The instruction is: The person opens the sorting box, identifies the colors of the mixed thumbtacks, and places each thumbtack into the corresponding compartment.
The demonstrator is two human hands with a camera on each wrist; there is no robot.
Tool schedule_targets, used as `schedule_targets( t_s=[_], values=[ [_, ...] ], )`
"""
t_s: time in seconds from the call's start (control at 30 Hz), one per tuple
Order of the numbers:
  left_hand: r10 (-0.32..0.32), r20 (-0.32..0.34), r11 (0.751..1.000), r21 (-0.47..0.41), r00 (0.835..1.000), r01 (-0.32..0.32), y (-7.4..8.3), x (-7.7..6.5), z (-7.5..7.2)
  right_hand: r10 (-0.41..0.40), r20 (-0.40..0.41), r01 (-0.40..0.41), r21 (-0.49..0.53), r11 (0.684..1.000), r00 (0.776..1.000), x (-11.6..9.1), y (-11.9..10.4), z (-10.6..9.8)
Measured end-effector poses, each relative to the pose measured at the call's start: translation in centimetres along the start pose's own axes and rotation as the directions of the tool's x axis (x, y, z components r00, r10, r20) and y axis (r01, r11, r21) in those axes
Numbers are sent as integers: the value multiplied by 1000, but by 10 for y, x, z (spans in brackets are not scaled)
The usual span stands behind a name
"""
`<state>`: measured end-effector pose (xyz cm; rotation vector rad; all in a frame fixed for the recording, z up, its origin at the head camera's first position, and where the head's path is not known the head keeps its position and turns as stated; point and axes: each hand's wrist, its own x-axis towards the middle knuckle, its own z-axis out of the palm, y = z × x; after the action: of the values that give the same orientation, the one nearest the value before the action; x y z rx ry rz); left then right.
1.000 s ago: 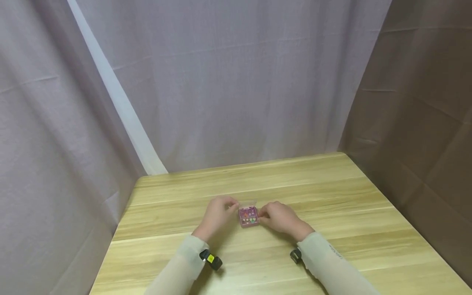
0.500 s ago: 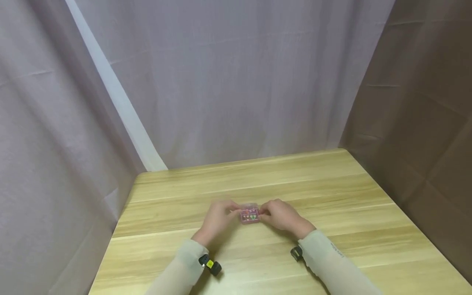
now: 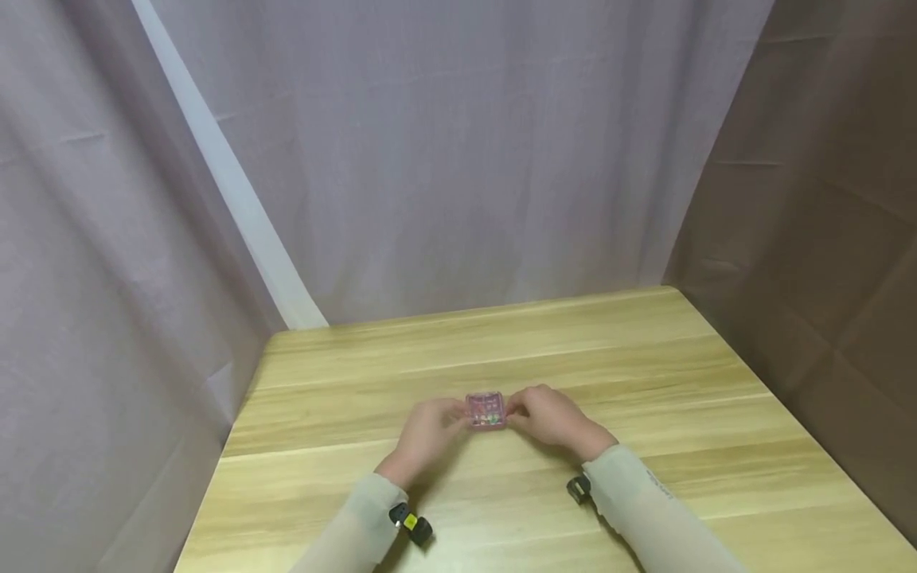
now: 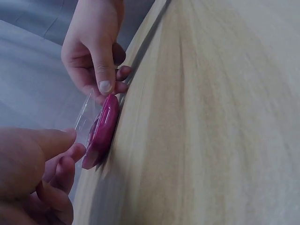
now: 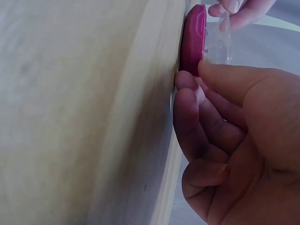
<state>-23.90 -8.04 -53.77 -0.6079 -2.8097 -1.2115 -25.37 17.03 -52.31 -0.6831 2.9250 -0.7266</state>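
A small pink pill box (image 3: 487,412) with several compartments and little coloured bits inside lies on the table between both hands. Its clear lid (image 4: 84,115) is tilted partway over the pink base (image 4: 104,133), a gap showing between them in the left wrist view. My left hand (image 3: 424,438) pinches the lid's edge with thumb and fingertips. From the other side, my right hand (image 3: 550,418) holds the base between thumb and index finger; its remaining fingers (image 5: 192,117) curl loosely beside the tabletop.
The wooden table (image 3: 344,366) extends around the box on all sides. Grey curtains (image 3: 458,159) hang behind and to the left, a brown one (image 3: 802,199) to the right. Each wrist wears a small black camera (image 3: 410,522) strapped near the sleeve cuff.
The clear lid has swung from standing up behind the box forward and down over the compartments. My left hand has shifted slightly toward me with it; the right hand stays at the box's side.
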Motion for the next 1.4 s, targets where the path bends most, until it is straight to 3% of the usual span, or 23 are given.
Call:
schedule_targets(
  t_s=[0.23,0.4,0.8,1.03,1.4],
  values=[
    [17,34,1000,21,999,-18,-1,-2,2,-5,28,5,11,1000,1000,0,-1,-2],
    [59,27,996,67,998,-60,2,-1,0,1,14,-2,10,1000,1000,3,0,-2],
    [92,21,980,173,996,-94,0,-1,0,-5,32,5,12,1000,999,7,3,2],
    [122,11,976,178,992,-122,-3,0,-2,-5,27,4,29,1000,1000,9,0,1],
    [103,18,978,178,995,-104,-7,0,2,0,39,-3,70,998,999,3,-1,5]
  ],
)
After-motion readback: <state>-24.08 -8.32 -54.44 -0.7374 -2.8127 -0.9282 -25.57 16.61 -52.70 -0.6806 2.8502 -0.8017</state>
